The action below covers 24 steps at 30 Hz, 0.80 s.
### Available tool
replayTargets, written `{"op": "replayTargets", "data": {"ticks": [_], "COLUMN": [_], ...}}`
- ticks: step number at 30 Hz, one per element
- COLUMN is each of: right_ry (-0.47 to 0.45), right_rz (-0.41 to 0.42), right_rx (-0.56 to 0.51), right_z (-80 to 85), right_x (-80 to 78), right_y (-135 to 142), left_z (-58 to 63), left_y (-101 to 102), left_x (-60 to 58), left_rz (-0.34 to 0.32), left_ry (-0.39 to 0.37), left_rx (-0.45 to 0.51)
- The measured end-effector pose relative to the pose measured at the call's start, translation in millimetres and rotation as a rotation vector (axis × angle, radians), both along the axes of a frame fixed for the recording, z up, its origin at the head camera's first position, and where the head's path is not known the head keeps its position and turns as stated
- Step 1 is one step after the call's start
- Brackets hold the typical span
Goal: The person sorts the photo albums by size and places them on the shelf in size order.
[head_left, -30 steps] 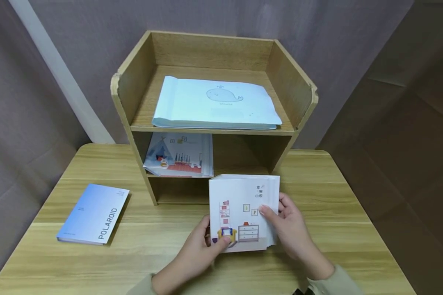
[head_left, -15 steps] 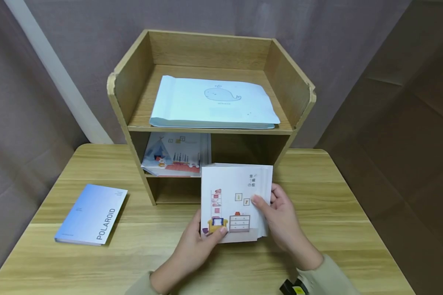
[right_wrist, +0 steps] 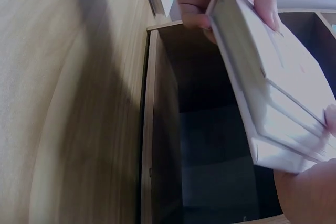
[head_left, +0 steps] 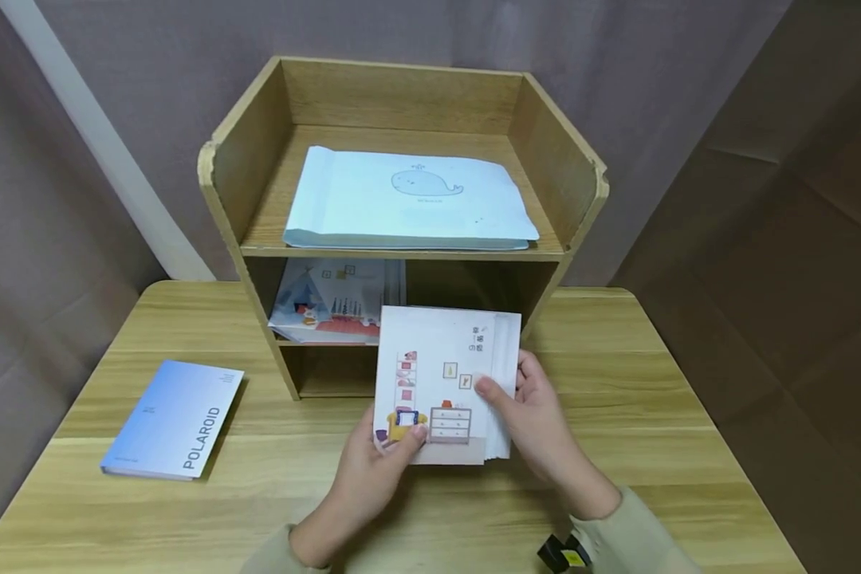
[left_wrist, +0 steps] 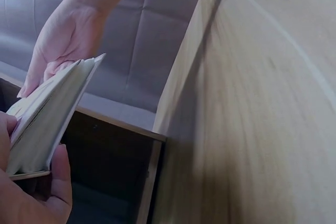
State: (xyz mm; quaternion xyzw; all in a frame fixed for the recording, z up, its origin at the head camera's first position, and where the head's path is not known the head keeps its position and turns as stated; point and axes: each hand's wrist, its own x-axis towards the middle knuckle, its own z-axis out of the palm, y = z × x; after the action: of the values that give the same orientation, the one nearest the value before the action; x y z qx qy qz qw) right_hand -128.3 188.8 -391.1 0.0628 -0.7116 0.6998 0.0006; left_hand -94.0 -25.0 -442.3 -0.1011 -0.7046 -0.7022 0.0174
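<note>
Both hands hold a white book (head_left: 430,343) over the table, in front of the shelf's right half. Its cover shows a drawn yellow armchair, a chest of drawers and small framed pictures. My left hand (head_left: 369,470) grips the lower left corner, thumb on the cover and fingers behind. On the right edge my right hand (head_left: 538,422) pinches it, thumb on the front. The wrist views show the page edges of the book (left_wrist: 58,114) slightly fanned between the covers, with the left hand (left_wrist: 31,198) below and the right hand (right_wrist: 304,192) at the other side.
A wooden shelf (head_left: 402,255) stands at the back of the table (head_left: 430,526). A pale blue whale-print book (head_left: 409,207) lies on its top; illustrated books (head_left: 337,299) lie at the middle level's left. A blue POLAROID book (head_left: 172,418) lies on the table's left.
Both hands have carried the white book forward and a little left, closer to the shelf; it now overlaps more of the middle level. The POLAROID book stays on the table.
</note>
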Motion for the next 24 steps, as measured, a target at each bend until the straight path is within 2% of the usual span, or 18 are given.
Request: {"op": "replayTargets", "data": {"ticks": [6,13,15,17,22,24], "right_ry": [-0.021,-0.043,-0.046,-0.05,-0.058,-0.058], "right_rz": [0.033,0.04,0.044,0.056,0.114,0.131], "right_rx": [-0.017,0.019,0.04,0.051,0.01,-0.008], "right_z": [-2.8,-7.5,-9.0,-10.7,-14.6,-15.2], "right_x": [2.3,5.6,6.2,7.1,9.0,9.3], "right_y": [0,0,1,1,0,0], "left_z": [5.4,15.4,17.7,25.7,33.9,31.0], "left_y": [-1,0,0,0,-4,-6], "left_x": [-4.5,-11.6,-14.5,-15.9,-22.7,-27.1], "left_rz": [0.012,0.061,0.068,0.075,0.102,0.103], "left_ry": [0.026,0.006,0.031,0.032,0.065,0.087], "left_rx": [0.019,0.024,0.033,0.044,0.045,0.044]}}
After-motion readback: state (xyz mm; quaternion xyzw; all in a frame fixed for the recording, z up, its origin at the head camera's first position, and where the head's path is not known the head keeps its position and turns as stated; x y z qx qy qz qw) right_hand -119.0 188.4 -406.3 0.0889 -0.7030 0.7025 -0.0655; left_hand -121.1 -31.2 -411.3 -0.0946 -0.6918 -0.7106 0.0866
